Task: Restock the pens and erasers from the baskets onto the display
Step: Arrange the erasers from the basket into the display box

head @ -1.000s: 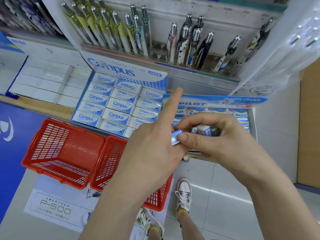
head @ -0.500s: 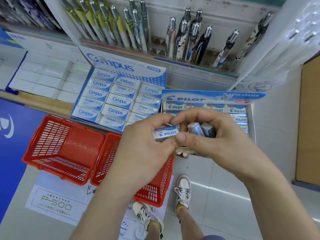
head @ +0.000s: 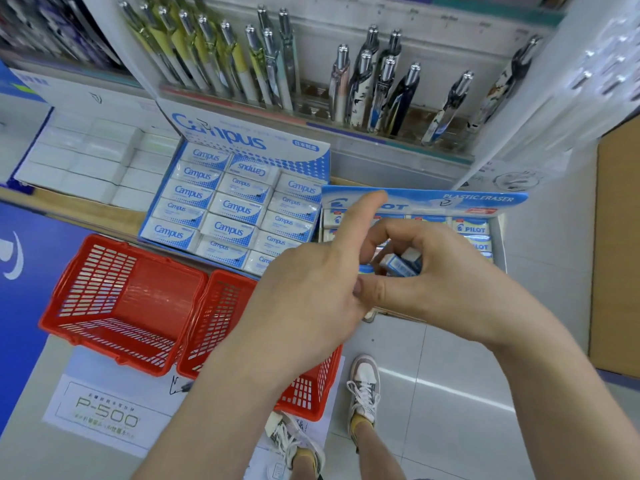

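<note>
Right hand (head: 440, 285) is curled round a small bunch of erasers (head: 398, 263) in blue-and-white sleeves, at least two showing between thumb and fingers. We hold them over the near-left part of the Pilot box (head: 500, 244), not set down in it. Left hand (head: 311, 299) is right against the right one, back to camera, index finger (head: 367, 211) straight and pointing up across the box's blue header. Its thumb tip touches our right thumb. The rest of its fingers are hidden, so we can't tell if it grips anything. A sliver of blue shows in the gap between the hands. Stocked rows lie along the Pilot box's far and right sides. Campus box (head: 239, 209) is just left of it, packed full, with one piece in the far row flipped upside down. Further left is a white box (head: 86, 157) of plain white blocks. Two red baskets (head: 124, 306) stand side by side, touching, near-left of the Campus box. Our left forearm covers part of the right one. Pens (head: 381, 88) stand tilted in the rack behind the boxes. Below are our shoes (head: 363, 386) on pale tile and a P-500 sheet (head: 104, 410) under the baskets.
</note>
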